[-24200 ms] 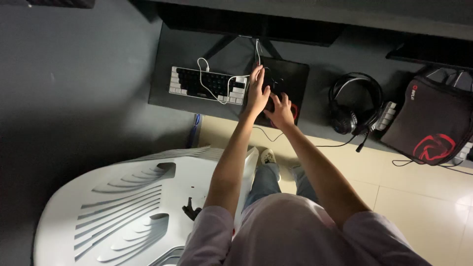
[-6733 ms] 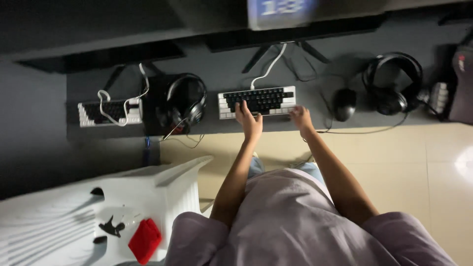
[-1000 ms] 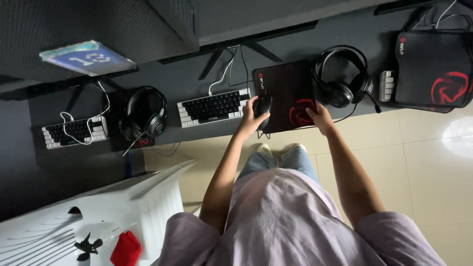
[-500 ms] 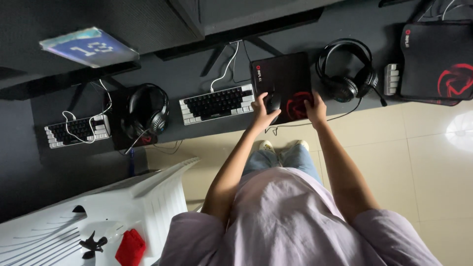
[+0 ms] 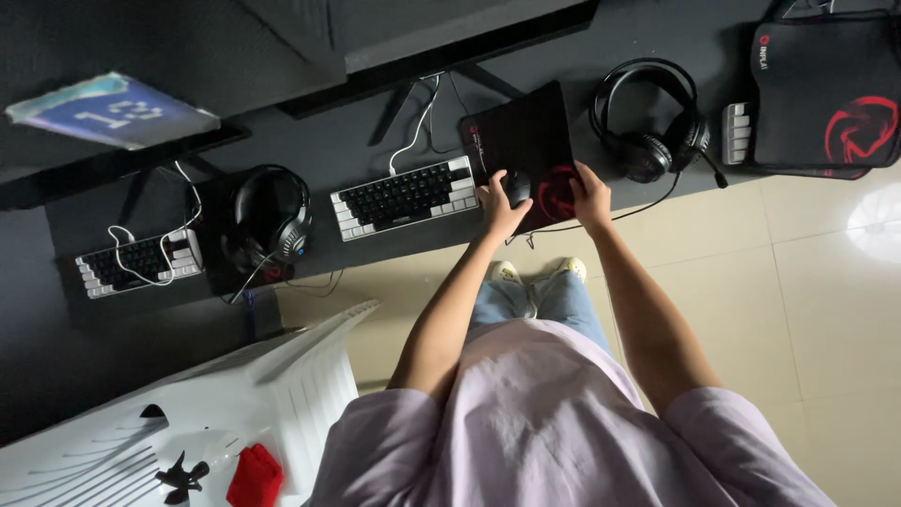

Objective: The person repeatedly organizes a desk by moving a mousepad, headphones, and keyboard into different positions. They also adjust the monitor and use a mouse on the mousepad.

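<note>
Mouse pad (image 5: 526, 141), centre top of frame: matt black cloth with a red print, non-reflective. Mouse (image 5: 517, 186) under the left hand (image 5: 499, 205): dark plastic, dull sheen. Keyboard (image 5: 405, 196) left of it: hard plastic, black keys with white edge keys, matt. Headset (image 5: 648, 113), upper right: black plastic, padded cups slightly glossy. Desk (image 5: 310, 160): dark, matt, smooth. Floor tiles (image 5: 826, 282), right side: beige, polished, catching glare. Chair (image 5: 188, 413), lower left: smooth white moulded plastic.
</note>
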